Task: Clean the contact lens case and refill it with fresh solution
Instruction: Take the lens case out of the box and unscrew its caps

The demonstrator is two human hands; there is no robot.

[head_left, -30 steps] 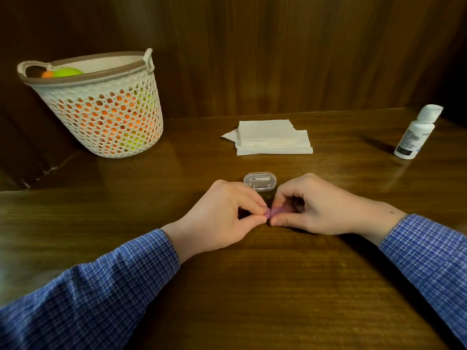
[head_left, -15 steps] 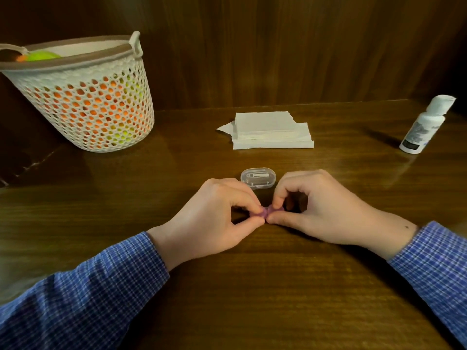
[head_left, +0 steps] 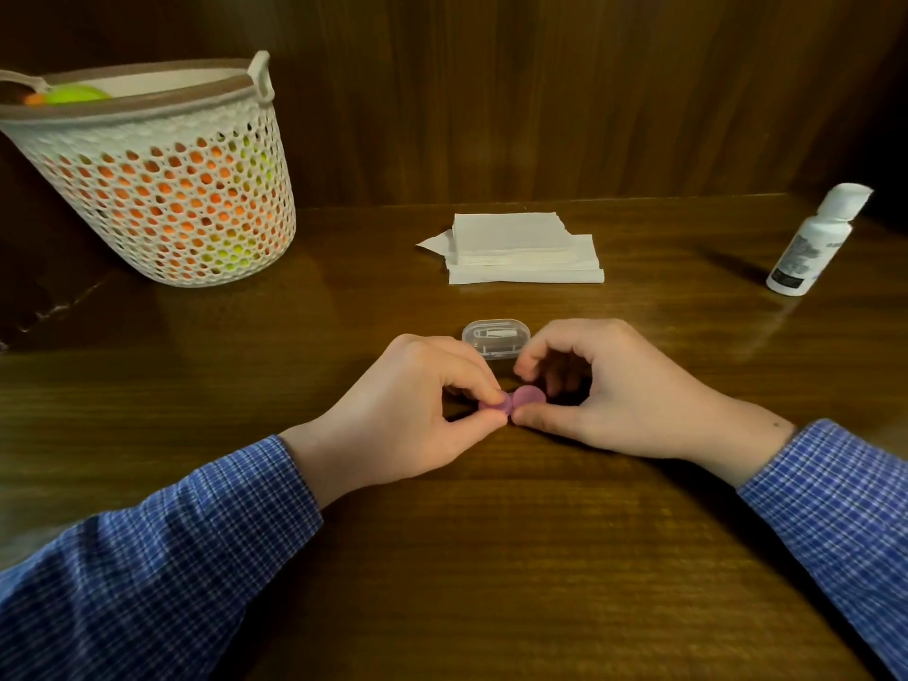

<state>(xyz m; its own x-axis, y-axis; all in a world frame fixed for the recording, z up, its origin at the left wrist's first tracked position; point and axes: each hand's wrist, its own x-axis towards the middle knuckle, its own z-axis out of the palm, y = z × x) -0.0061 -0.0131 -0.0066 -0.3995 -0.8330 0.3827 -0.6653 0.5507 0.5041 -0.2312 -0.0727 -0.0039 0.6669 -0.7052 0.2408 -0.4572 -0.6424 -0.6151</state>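
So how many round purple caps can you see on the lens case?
2: one cap under the left hand, the other cap beside it, at the right hand. Fingers hide part of both.

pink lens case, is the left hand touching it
Touching. The head view shows the left hand pinching the left end of the pink lens case, fingertips overlapping it with no gap.

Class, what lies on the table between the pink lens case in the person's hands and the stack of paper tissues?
In the head view, a small clear plastic box lies between the pink lens case and the tissues.
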